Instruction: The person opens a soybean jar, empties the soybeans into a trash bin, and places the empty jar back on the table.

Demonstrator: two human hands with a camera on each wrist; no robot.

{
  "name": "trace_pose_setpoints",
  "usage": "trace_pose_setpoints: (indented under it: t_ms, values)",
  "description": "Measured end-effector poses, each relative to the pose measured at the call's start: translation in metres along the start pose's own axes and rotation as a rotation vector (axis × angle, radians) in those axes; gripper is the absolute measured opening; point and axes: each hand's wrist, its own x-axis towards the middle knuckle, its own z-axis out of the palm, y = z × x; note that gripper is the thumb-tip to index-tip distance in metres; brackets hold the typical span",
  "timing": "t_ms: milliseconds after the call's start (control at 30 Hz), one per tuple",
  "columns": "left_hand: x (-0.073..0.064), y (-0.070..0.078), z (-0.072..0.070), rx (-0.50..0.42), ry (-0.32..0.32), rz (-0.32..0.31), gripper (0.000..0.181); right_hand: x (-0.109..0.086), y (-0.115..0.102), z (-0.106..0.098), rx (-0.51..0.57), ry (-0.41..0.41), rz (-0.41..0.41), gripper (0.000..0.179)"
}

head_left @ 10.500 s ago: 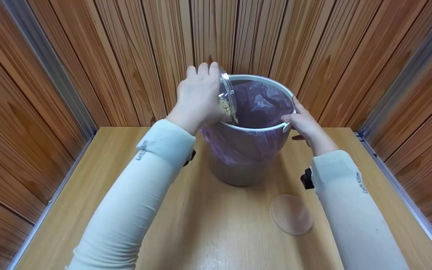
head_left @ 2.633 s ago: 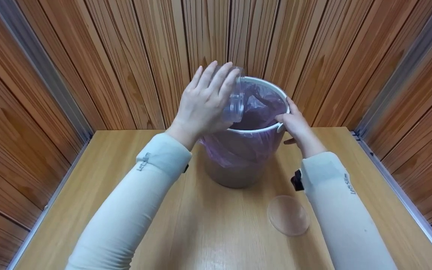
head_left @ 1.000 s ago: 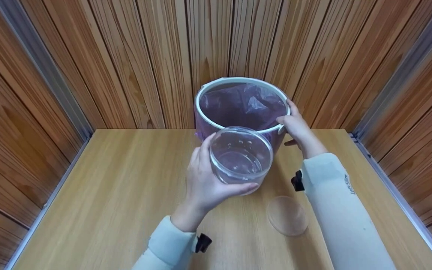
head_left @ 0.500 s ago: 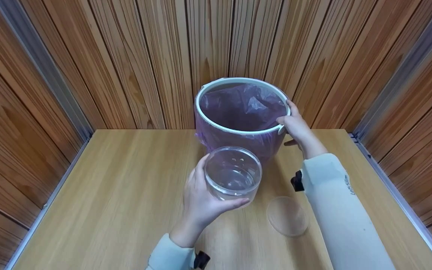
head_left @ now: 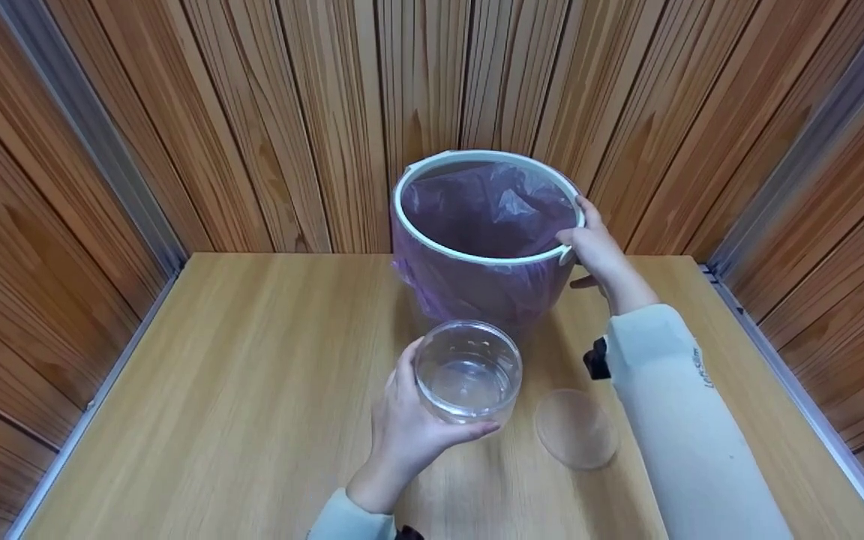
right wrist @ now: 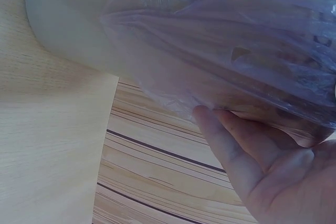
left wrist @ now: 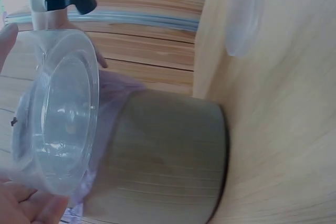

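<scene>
My left hand point(head_left: 406, 416) holds a clear round plastic jar point(head_left: 469, 379) over the table, thumb along the near side. The jar's mouth faces up, and a few tiny pale bits cling to its inner wall. Behind it stands a grey trash bin point(head_left: 477, 259) with a pale rim and a purple bag liner point(head_left: 469, 292) folded over the outside. Its right rim is gripped by my right hand point(head_left: 601, 255), thumb on top. In the right wrist view, fingers point(right wrist: 223, 140) of that hand lie against the liner point(right wrist: 210, 51). The bin's bottom is hidden from the head view.
A clear round lid point(head_left: 576, 429) lies flat on the wooden table point(head_left: 267, 390), right of the jar. Wood-plank walls point(head_left: 312, 112) enclose the table at the back and both sides, with metal strips along the corners.
Earlier the left hand tipped the jar, with pale pellets in it, over the bin; the pellets are gone from it. The jar has since turned upright and moved toward me. The right hand stays on the rim.
</scene>
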Motion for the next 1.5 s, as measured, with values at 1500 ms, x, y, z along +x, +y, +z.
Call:
trace_pose_setpoints:
  t_ms: [1500]
  values:
    - [-0.052,-0.058,0.05,0.014,-0.211,-0.258,0.13,-0.001,0.004,0.001,0.022,0.011,-0.019,0.083]
